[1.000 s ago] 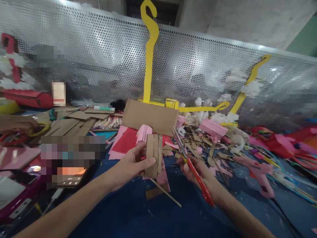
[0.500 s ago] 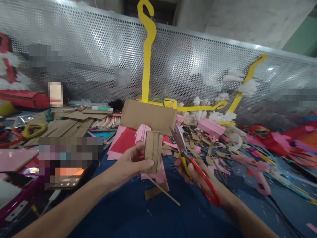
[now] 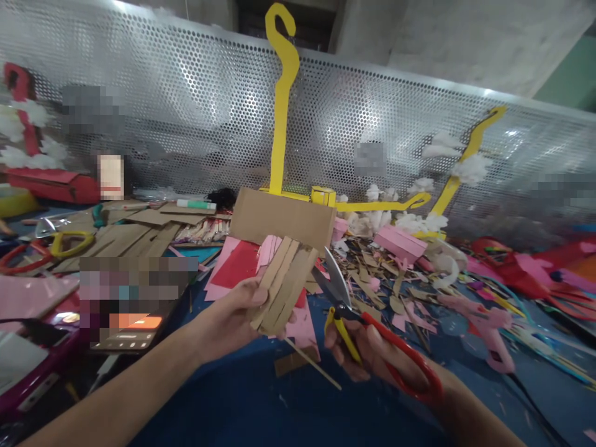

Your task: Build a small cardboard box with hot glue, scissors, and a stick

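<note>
Head view shows the cardboard piece tilted between left hand's thumb and fingers, its grip closed around one side.

The bare left hand is closing its thumb and fingers in a pinch, its forearm slanting up from the lower left. Just beside it, the bare right hand is curling its fingers, thumb uppermost.

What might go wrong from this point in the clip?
The scissors are open in the right hand, near the cardboard piece in the left hand; a slip might nick the left fingers. The pink glue gun lies out beyond the right forearm; a sideways sweep might knock it.
</note>
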The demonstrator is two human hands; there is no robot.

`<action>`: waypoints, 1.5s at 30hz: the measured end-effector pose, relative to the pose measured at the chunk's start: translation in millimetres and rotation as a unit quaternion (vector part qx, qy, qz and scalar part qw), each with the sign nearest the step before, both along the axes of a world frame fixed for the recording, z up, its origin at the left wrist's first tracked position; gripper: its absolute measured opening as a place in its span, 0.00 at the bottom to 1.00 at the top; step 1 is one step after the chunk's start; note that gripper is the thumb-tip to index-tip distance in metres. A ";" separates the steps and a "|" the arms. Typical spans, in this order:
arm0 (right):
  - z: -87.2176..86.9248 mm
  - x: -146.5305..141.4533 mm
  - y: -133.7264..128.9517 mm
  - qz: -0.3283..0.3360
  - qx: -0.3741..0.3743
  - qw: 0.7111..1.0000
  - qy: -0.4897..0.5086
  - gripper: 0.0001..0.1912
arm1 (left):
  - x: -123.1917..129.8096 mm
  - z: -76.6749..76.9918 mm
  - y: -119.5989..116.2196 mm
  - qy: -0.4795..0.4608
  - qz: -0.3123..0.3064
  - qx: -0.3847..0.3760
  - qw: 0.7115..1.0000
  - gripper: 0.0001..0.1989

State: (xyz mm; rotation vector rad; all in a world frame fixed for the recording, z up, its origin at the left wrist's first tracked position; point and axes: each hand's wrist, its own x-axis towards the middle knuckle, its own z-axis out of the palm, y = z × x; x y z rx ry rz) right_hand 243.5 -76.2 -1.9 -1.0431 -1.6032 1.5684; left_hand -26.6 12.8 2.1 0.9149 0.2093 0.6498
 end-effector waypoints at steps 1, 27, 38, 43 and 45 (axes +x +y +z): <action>1.2 -1.0 -0.2 0.000 0.000 1.000 -0.004 0.36 | 0.1 -0.5 0.0 0.000 0.001 -0.004 1.000 0.18; -9.8 1.0 15.4 -0.134 0.004 0.983 0.121 0.31 | 8.0 1.8 3.6 0.014 0.122 -0.082 0.989 0.13; -8.3 3.5 5.4 -0.147 0.083 0.984 -0.053 0.25 | 11.7 -3.6 0.5 0.108 0.154 -0.018 0.982 0.37; -9.9 5.9 5.3 -0.162 0.095 0.979 -0.079 0.25 | 12.5 -6.3 0.8 0.105 0.161 0.003 0.981 0.38; -9.8 5.2 5.0 -0.173 0.093 0.978 -0.076 0.25 | 12.6 -7.4 0.5 0.101 0.162 0.015 0.981 0.36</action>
